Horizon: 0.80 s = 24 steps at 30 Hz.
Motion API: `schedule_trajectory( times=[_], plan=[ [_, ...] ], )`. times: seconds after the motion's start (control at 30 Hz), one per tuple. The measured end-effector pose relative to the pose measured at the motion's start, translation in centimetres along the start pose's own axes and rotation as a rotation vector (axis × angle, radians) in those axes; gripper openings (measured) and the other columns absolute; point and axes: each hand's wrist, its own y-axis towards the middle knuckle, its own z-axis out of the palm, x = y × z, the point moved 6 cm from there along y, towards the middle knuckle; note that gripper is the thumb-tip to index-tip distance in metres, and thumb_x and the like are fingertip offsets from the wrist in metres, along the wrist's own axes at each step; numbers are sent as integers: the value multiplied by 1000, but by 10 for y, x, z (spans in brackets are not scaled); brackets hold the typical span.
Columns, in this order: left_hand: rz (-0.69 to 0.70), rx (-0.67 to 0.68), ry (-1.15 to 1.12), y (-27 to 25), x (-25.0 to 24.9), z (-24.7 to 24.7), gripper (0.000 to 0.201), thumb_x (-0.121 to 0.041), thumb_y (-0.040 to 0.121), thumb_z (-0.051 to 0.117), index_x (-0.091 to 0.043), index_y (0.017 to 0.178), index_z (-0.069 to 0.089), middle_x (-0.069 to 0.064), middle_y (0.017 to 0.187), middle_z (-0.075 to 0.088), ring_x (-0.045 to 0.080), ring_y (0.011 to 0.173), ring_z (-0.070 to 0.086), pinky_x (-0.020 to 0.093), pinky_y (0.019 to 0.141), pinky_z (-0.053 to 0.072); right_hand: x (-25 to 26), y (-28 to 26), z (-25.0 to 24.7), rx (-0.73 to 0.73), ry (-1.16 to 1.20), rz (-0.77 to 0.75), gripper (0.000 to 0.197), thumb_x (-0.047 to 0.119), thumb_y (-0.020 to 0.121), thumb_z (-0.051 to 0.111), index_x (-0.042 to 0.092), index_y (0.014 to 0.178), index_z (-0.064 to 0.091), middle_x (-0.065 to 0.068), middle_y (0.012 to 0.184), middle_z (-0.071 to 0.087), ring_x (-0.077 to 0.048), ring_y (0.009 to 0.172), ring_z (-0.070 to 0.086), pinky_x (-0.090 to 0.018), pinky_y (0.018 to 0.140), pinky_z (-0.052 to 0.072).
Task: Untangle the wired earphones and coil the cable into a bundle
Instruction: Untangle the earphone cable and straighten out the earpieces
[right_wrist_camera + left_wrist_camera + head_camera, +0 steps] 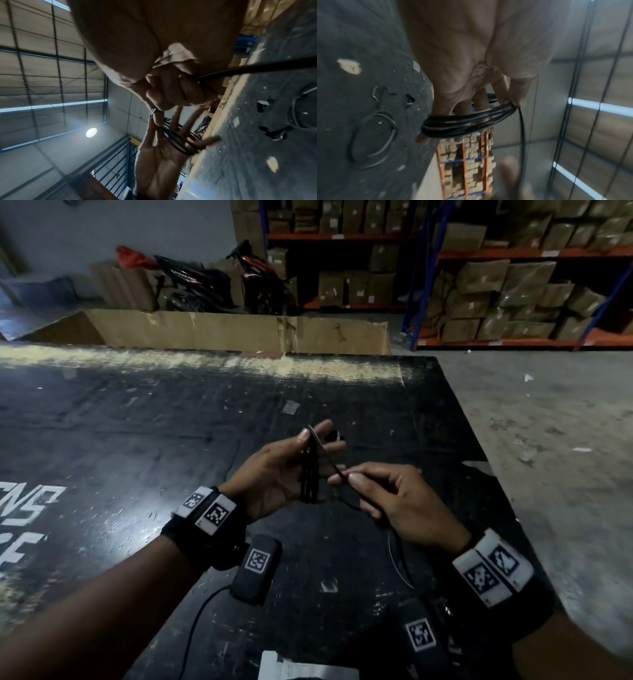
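Observation:
My left hand [284, 470] is held palm up above the black table [137, 440], fingers straight and spread. The black earphone cable [310, 477] is wound in several turns round those fingers [467, 121], and the thumb lies against the coil's top. My right hand [394, 494] pinches the free strand [331, 464] between thumb and forefinger, just right of the coil. From there the cable hangs down in a loop [397, 556] under my right wrist. Two earbuds [262, 106] and a cable loop [373, 139] lie on the table.
The table's right edge [479, 453] runs diagonally, with concrete floor [565, 440] beyond it. A long cardboard box [222, 330] stands behind the far edge. Motorbikes [205, 282] and shelves of cartons [496, 285] fill the background. A white sheet [301, 667] lies at the near edge.

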Motion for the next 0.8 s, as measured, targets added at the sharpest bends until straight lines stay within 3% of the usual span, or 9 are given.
schedule_trajectory(
  times=[0.1,0.23,0.3,0.4,0.57,0.67,0.73,0.8],
  plan=[
    [67,34,-103,4,-15,0,47,-42,101,44,-34,147,53,9,152,58,41,138,55,72,108,40,-20,-9,8,18,48,42,26,14,104,51,5,107,75,13,47,45,0,42,35,-15,44,27],
    [143,116,-220,5,-37,12,41,-42,102,43,-33,139,59,11,156,52,45,141,50,84,107,26,-44,-12,14,33,136,176,28,25,100,54,9,100,77,-2,51,39,-3,41,32,-16,41,25],
    [167,164,-243,5,-46,19,41,-42,101,45,-33,137,61,11,155,54,45,140,51,83,104,30,-55,-10,12,17,155,241,29,30,98,54,13,90,77,5,47,38,-4,38,31,-17,39,24],
    [179,246,-248,-1,-51,31,40,-41,99,47,-32,135,63,11,155,54,45,141,50,79,103,34,-68,-4,10,21,156,265,33,25,102,51,6,82,70,7,44,37,-6,37,31,-18,39,22],
    [100,425,-216,-13,-43,49,40,-38,100,55,-28,137,61,12,152,55,49,145,42,80,111,24,-86,4,3,29,143,341,35,27,103,52,8,76,64,9,43,36,-4,34,29,-18,38,23],
    [-2,516,-110,-23,-25,54,38,-34,98,62,-19,133,66,14,149,58,52,142,43,79,112,20,-78,18,-18,-42,-25,260,32,29,94,66,12,68,69,6,47,54,-3,40,42,-18,41,32],
    [-59,505,17,-27,-10,51,38,-30,98,64,-11,131,68,20,146,60,60,140,40,79,110,19,-61,29,-29,-53,-97,207,28,26,92,71,3,75,73,-2,56,68,0,49,52,-17,49,38],
    [-122,469,107,-29,4,46,49,-25,99,63,5,137,56,27,149,54,61,137,43,68,108,30,-36,37,-36,-42,-191,184,29,27,89,74,6,71,73,5,52,63,0,45,47,-16,47,35]
  ],
)
